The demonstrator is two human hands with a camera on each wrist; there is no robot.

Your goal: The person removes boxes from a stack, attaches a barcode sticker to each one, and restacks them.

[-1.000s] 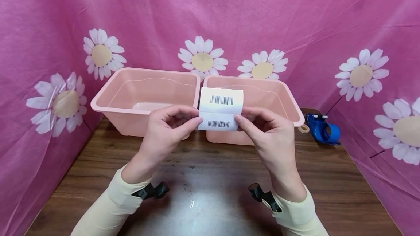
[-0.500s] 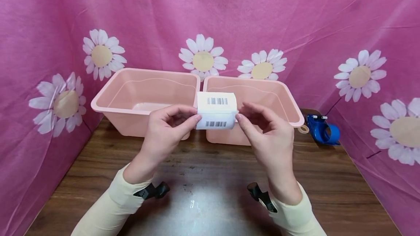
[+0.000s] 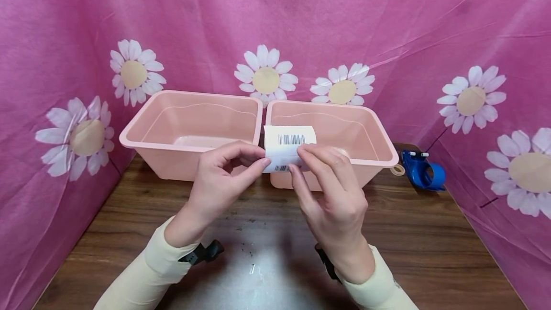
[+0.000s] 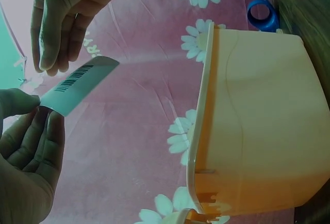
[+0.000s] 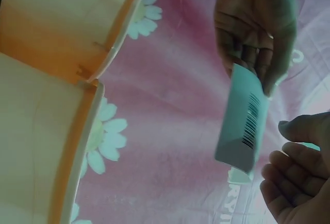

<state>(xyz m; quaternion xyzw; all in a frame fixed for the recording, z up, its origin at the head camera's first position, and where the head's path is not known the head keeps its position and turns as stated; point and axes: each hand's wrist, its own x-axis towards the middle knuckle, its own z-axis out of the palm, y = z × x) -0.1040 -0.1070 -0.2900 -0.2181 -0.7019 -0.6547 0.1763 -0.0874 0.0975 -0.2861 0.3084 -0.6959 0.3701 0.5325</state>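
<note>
A white strip of paper with two barcode labels and a crease between them is held up over the front rim of the right bin. My left hand pinches its left edge between thumb and fingers. My right hand is close by the strip's right side, and its fingers overlap the lower barcode in the head view. Both wrist views show a gap between those fingers and the paper. In the right wrist view the strip is bent, and the right hand has relaxed, slightly curled fingers.
Two pink bins stand side by side on the wooden table, a left bin and a right bin. A blue tape dispenser and a small tape roll lie at the right. Behind hangs a pink flowered cloth.
My right hand has let go of the strip's right edge and moved left, its fingers now in front of the paper. The left hand keeps its pinch, and the strip has dipped slightly.
</note>
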